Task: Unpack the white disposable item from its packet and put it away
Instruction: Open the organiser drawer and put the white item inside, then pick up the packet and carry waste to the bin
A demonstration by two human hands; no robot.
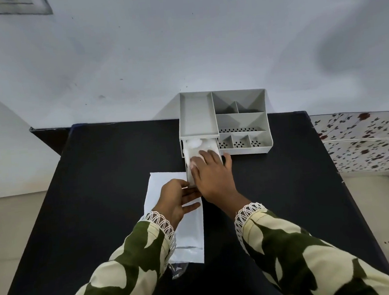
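A grey desk organiser point(242, 121) stands at the far edge of the black table point(99, 188). Its lower left drawer point(186, 168) is pulled out toward me, and a white crumpled disposable item point(196, 145) lies inside it. My right hand point(214, 176) lies palm down over the drawer, fingers spread and resting on the white item. My left hand point(176, 199) sits at the drawer's front end, thumb and fingers touching it. The flat white packet point(183, 228) lies on the table under my left wrist, with a clear plastic end point(178, 269) near me.
The organiser's top tray and its right-hand compartments hold nothing visible. A white wall rises right behind the table. To the right stands a surface with a floral cover point(361, 140). Pale floor shows to the left of the table.
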